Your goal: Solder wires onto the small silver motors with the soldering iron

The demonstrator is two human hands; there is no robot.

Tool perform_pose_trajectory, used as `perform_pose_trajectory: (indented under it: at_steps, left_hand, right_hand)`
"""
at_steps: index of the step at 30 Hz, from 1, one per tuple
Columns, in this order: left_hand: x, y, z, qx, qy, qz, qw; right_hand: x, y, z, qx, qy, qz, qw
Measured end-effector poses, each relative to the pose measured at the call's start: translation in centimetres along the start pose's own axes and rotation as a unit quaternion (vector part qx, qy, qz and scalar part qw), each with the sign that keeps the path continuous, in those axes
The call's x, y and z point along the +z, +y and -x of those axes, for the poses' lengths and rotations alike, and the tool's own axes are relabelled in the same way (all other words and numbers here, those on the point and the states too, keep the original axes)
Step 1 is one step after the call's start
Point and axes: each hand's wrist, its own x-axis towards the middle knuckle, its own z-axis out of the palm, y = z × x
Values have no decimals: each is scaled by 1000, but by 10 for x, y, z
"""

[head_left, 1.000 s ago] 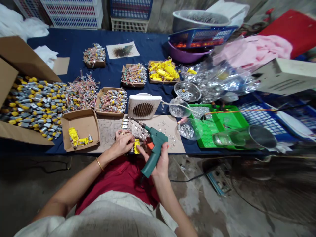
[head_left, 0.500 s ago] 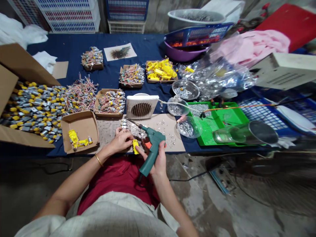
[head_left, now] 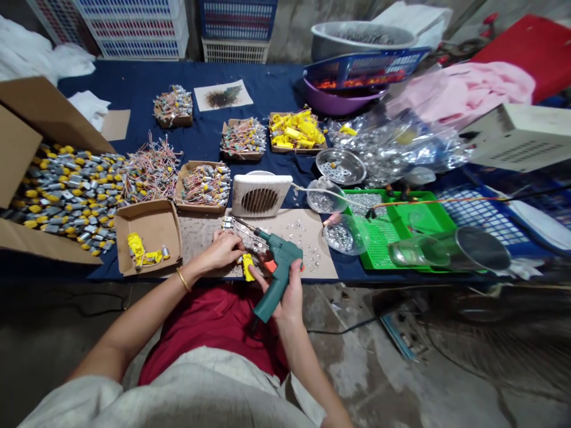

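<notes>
"What is in your right hand?"

"My right hand [head_left: 289, 291] is wrapped around a dark green, pistol-shaped soldering gun [head_left: 277, 276] with an orange trigger. Its thin metal tip points up and to the left, over the brown cardboard sheet [head_left: 328, 267] at the table's near edge."

"And the small yellow plastic housing [head_left: 248, 268]?"

"It is between my two hands, at the near edge of that sheet. One finger of my right hand reaches past the handle to its lower right side."

"What about your left?"

"My left hand [head_left: 223, 251] has its fingertips drawn in close at the housing's upper end. I cannot tell whether they pinch anything there. A gold-coloured bangle [head_left: 182, 279] circles that wrist."

"What lies nearby?"

"Just beyond my left knuckles is a small silver-and-white block [head_left: 227, 222]. Behind the gun's tip stands a white square fan with a slatted grille [head_left: 285, 185]. To my left, a shallow brown cardboard tray [head_left: 173, 232] holds a few yellow pieces [head_left: 135, 244] and a silver motor [head_left: 165, 252]."

"And to your right?"

"Small shiny bits [head_left: 313, 261] lie scattered on the sheet, and a round clear plastic dish [head_left: 363, 238] of more such bits sits beside the bright green plastic basket [head_left: 379, 233]."
</notes>
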Motion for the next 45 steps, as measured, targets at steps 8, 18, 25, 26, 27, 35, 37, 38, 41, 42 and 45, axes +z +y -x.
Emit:
perform_pose_trajectory:
  at_steps: [8, 18, 25, 26, 27, 35, 37, 38, 41, 42, 45]
  left_hand:
    - [8, 9, 29, -24, 89, -7, 996]
    - [18, 6, 45, 40, 143, -53, 987]
    - [19, 5, 44, 49, 134, -63, 988]
    - [19, 6, 44, 47, 133, -61, 988]
    - [20, 6, 45, 45, 130, -60, 989]
    - [28, 12, 47, 14, 144, -42, 989]
    - [32, 12, 48, 6, 159, -36, 987]
    - [34, 12, 48, 4, 166, -33, 986]
    - [39, 12, 49, 0, 177, -25, 984]
    - [40, 13, 49, -1, 180, -24, 983]
    - [41, 13, 49, -2, 185, -20, 983]
  right_hand:
    - [-1, -3, 1, -10, -1, 10, 1000]
    - [2, -6, 2, -10, 8, 22, 1000]
    - [2, -5, 4, -12, 8, 27, 1000]
    - [1, -5, 3, -14, 8, 27, 999]
    - [0, -5, 3, -16, 8, 28, 999]
    - [-4, -6, 2, -18, -2, 33, 999]
    - [-4, -6, 2, -16, -2, 35, 999]
    - [-4, -6, 2, -16, -3, 37, 999]
    - [-4, -7, 2, -17, -3, 45, 999]
    - [-4, -7, 2, -19, -3, 48, 999]
    - [-4, -7, 2, -23, -3, 53, 998]
